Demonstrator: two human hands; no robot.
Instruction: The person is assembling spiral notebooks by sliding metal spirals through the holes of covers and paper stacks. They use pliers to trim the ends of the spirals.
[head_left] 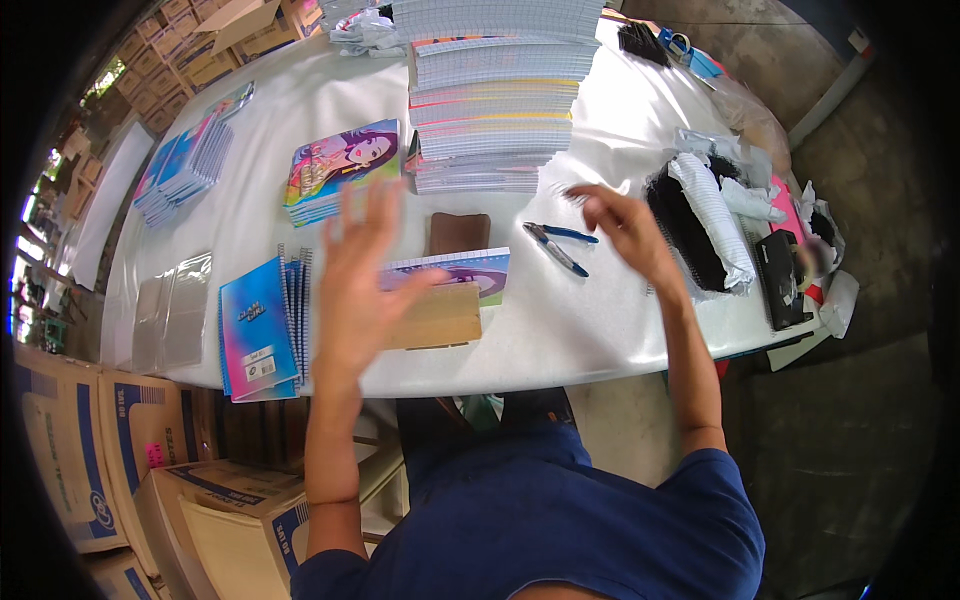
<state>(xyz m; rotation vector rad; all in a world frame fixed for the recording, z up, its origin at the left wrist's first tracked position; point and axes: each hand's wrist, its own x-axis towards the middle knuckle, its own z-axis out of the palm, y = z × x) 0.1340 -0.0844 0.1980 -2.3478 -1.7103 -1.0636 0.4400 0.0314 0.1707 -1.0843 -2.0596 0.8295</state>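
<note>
My left hand [362,270], blurred by motion, hovers with its fingers spread over the left end of a loose notebook [492,272]. That notebook has a purple and green cover and a tan cardboard sheet [440,318] lying along its near side. My right hand [628,232] is above the table, its fingers loosely bent and apart, with nothing visible in them. Left of its fingers lie blue-handled pliers [556,248]. A flat brown block [460,232] rests just behind the notebook. Spiral notebooks [262,320] in blue and pink lie left of my left hand.
A tall stack of page blocks [490,120] rises at the far middle. Stacked illustrated covers [340,168] and more notebooks [185,165] stand left. Black wire coils [690,230] with white wrapping and a black box [782,280] sit right. Cartons [230,510] stand below the table's left edge.
</note>
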